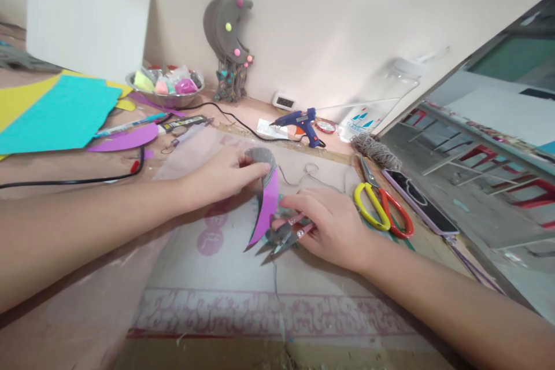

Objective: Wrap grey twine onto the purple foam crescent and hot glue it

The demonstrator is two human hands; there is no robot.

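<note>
My left hand [232,170] pinches the top of a purple crescent cutout [266,205], whose upper part is wound with grey yarn [264,156]. The lower, pointed end is bare purple. In my right hand [333,225] is a pair of thread snips [284,237], its blades apart and pointing down and left, close beside the crescent's lower tip. A thin grey strand [277,295] hangs below the blades. Another loose length of yarn [310,170] curls behind my hands. Beneath them lies a translucent sheet with a pink printed border [243,312].
A blue glue gun [303,121], yellow-and-red-handled scissors [384,208], a yarn ball [376,151] and a phone [420,199] lie beyond and to the right. Metal bowl [167,96], turquoise sheet [65,118] and black cord [87,182] are at left. A finished-looking grey crescent [225,23] leans against the wall.
</note>
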